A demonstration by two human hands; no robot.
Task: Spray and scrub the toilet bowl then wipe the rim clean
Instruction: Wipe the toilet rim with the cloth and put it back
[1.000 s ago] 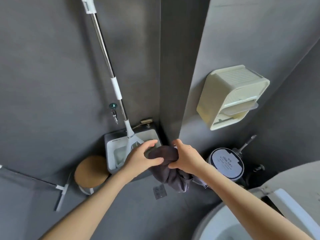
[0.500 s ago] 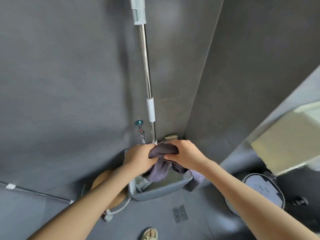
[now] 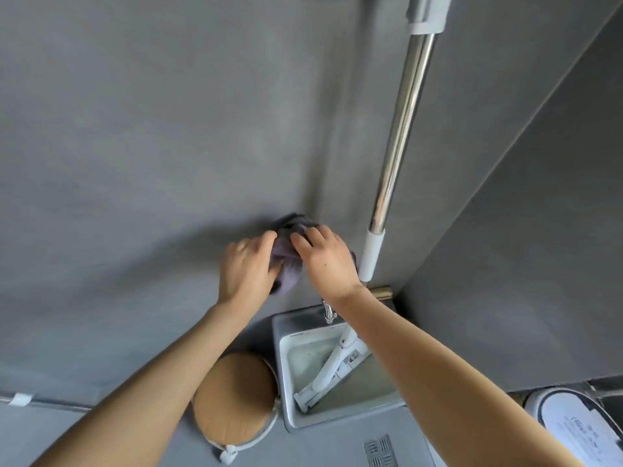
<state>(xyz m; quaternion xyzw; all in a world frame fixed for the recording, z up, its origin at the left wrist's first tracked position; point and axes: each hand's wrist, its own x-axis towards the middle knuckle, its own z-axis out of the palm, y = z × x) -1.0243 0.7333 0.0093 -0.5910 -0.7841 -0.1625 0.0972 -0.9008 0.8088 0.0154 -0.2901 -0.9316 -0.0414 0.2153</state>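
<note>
Grey-purple cloth [image 3: 287,264] bunched between both hands, held up in front of grey wall [image 3: 161,129], just left of mop pole [image 3: 401,129]. Left hand [image 3: 244,269]: fingers [image 3: 266,239] curled round cloth's left side. Right hand [image 3: 328,261]: fingers curled over cloth's top, gripping. Below: bucket [image 3: 285,375] holding mop head [image 3: 328,372]; round stool [image 3: 232,396] just beside.
</note>
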